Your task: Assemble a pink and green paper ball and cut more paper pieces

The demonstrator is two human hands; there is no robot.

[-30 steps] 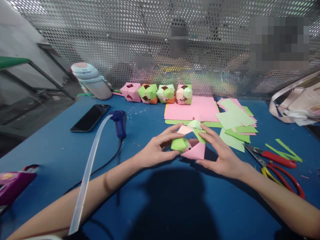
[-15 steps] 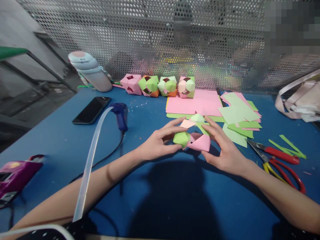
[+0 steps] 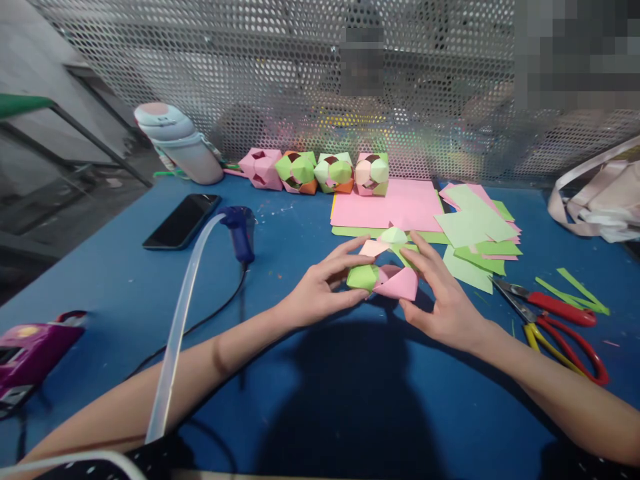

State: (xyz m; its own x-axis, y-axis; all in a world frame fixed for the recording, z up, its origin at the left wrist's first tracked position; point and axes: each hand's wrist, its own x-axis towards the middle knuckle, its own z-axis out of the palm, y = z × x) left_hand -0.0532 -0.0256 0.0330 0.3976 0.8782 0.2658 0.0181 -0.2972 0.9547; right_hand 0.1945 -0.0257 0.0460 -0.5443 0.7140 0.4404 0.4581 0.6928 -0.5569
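A partly joined folded-paper piece, in pink, peach and 2 greens, is held between the 2 hands over the blue table. Its left side is gripped by the left hand, with fingers laid over the top and the thumb pressed to the lower green fold. Its right side is steadied by the curved right hand, the thumb set near the lower pink corner. Whether the table is touched by the piece cannot be told.

Beyond the hands, 4 finished paper shapes are lined up, with a pink sheet spread nearer. To the right hand's far side, cut papers are heaped; to its right, scissors and green strips are laid. Left of the left hand, a blue glue gun and a phone are placed.
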